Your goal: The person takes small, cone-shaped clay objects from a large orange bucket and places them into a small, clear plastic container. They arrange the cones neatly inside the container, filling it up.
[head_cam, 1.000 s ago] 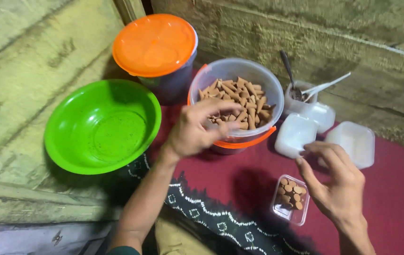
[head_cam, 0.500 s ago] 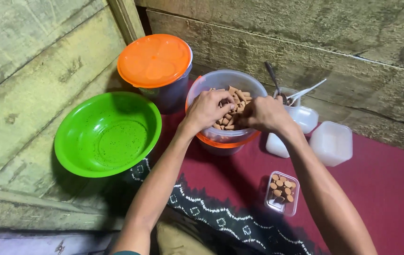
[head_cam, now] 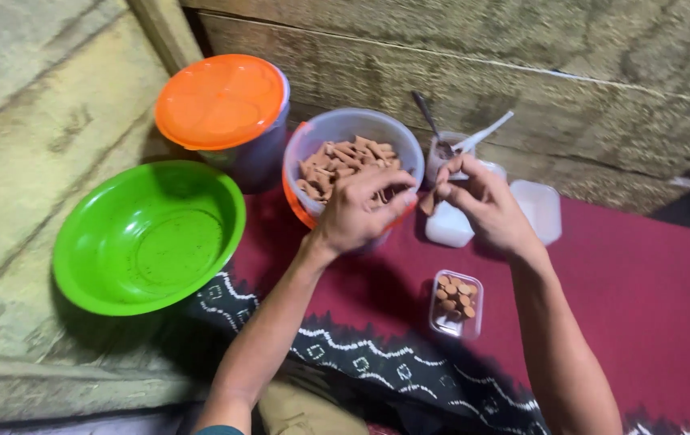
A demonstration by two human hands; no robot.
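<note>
The left hand lies over the near rim of the clear bucket, its fingers curled down among the small brown cone-shaped pieces heaped inside; whether it has closed on any of them cannot be told. The right hand hangs just beside that bucket, thumb and forefinger pinched on a single brown piece, the other fingers loosely bent. Half a second ago both hands were together over the bucket; the right one has since drawn back toward the white containers. The bucket stands at the far left edge of the dark red cloth, close to the wooden wall, so room behind it is tight. Near the person, the cloth's patterned border lies open. A small clear rectangular tray of brown pieces sits between the forearms. A lidded white square box rests to the right, a white box under the right hand. Left of the cloth sit a green bowl and a tub with an orange round lid.
</note>
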